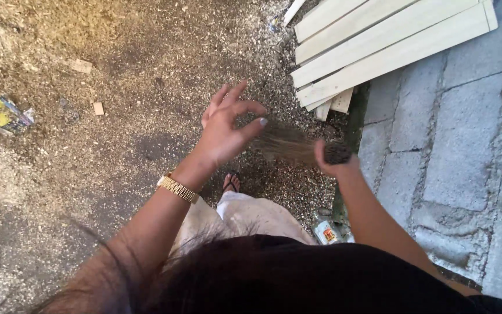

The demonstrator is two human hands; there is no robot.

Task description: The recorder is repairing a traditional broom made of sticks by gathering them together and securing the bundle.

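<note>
Broom [297, 145] in the right hand [333, 160]: a short bundle of straw-coloured bristles, blurred, with its dark bound end gripped in the closed fist. The bristles point toward the left hand [228, 125], which is spread wide, fingers apart and slightly curled, holding nothing. Its thumb tip lies just beside the bristle ends; whether it touches them cannot be told through the blur. A gold watch band [177, 188] sits on the left wrist.

Both hands hang over the ground [117, 145], a rough dark surface strewn with sawdust and wood chips, thickest toward the upper left corner and the left edge. Below the hands show a foot in a sandal [231, 182] and pale trousers [245, 215], then dark hair and a black top along the bottom edge.

Planks [379, 40] of pale wood lie stacked side by side at the upper right, slanting up toward the top right corner, their near ends just above the right hand. Grey paving slabs [448, 151] fill the right side, parted from the dirt by a dark mossy gap. A crumpled yellow wrapper [1, 115] lies at the left edge, well apart from the hands. Two small wood offcuts [98, 108] lie between it and the left hand. A bit of litter [326, 231] with a red and white label lies just beside the right forearm, near the slabs.
</note>
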